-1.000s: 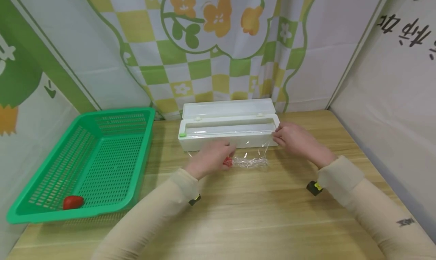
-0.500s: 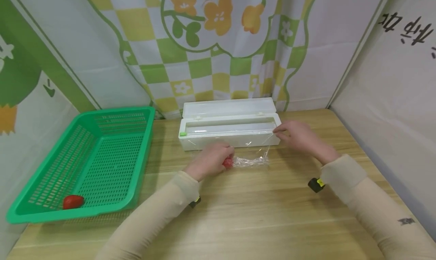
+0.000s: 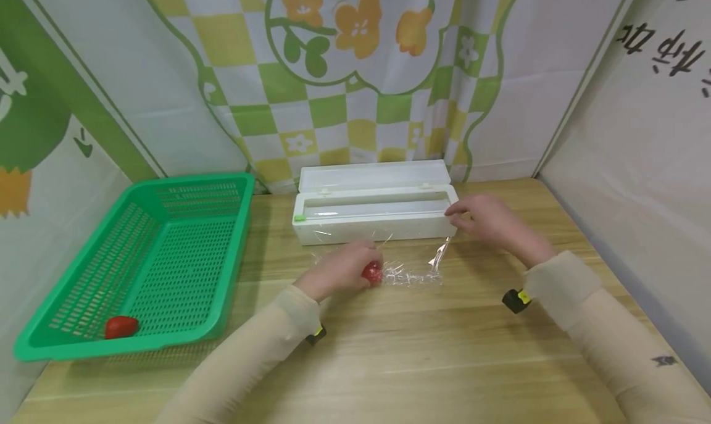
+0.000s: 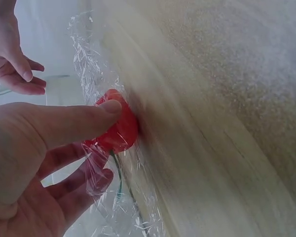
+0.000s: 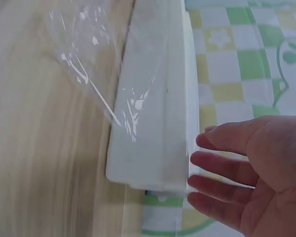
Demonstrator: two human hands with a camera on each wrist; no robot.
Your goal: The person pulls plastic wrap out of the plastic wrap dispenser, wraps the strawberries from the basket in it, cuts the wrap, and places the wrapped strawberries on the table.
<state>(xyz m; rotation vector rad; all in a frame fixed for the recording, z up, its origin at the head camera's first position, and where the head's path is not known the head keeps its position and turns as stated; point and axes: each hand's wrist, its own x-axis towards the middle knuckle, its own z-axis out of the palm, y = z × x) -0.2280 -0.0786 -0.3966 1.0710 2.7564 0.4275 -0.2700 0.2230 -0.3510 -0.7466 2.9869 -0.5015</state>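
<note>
My left hand [image 3: 340,268] grips a small red fruit [image 4: 119,126] in crinkled cling film [image 4: 86,54], its thumb on top and fingers underneath. Low over the wooden tabletop, the film runs back from the fruit to a white cling film dispenser [image 3: 378,229] and trails off to its right. The dispenser's lid stands raised behind, with a green slider [image 3: 300,218] at the left end of the front edge. At the dispenser's right end is my right hand [image 3: 482,217]. In the right wrist view its fingers [image 5: 224,168] are loosely extended with nothing between them, tips right at the edge.
A green plastic basket [image 3: 230,276] stands on the left of the wooden table [image 3: 422,362], with another red fruit [image 3: 121,327] near its front. A checked, flowered curtain [image 3: 350,112] hangs directly behind the dispenser. A pale wall panel [image 3: 627,158] borders the right side.
The wrapped fruit has come slightly nearer to me in my left hand. The film's right edge has come loose from my right fingers and sags; the right hand shifted slightly right.
</note>
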